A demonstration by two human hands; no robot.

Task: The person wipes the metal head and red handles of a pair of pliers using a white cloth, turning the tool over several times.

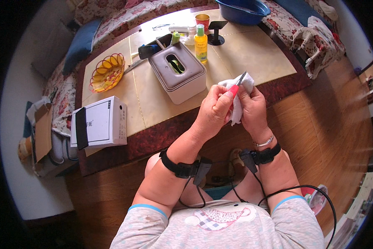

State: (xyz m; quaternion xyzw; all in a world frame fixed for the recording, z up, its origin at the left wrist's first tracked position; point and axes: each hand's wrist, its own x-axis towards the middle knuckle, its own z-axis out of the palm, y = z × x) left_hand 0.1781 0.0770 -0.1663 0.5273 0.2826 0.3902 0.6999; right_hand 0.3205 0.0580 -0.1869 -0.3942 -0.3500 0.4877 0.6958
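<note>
My left hand [216, 104] grips a small tool with a red handle [233, 91] and a narrow, dark pointed blade [242, 77] aimed up and away from me. In my right hand [253, 104] is a white cloth [237, 109], bunched up and pressed close to the blade. Part of the cloth hangs down between both hands. My fingers cover the lower end of the handle. Both hands are held up near the front edge of the table [252, 71].
A leather-topped tissue box [177, 74] stands left of my hands, with a yellow bottle [201, 46] and black stand [216, 37] behind. A knife [133, 66] lies beside a yellow basket [107, 74]. A white box [99, 123] sits front left, a blue basin [244, 12] far right. Cables trail from my wrists.
</note>
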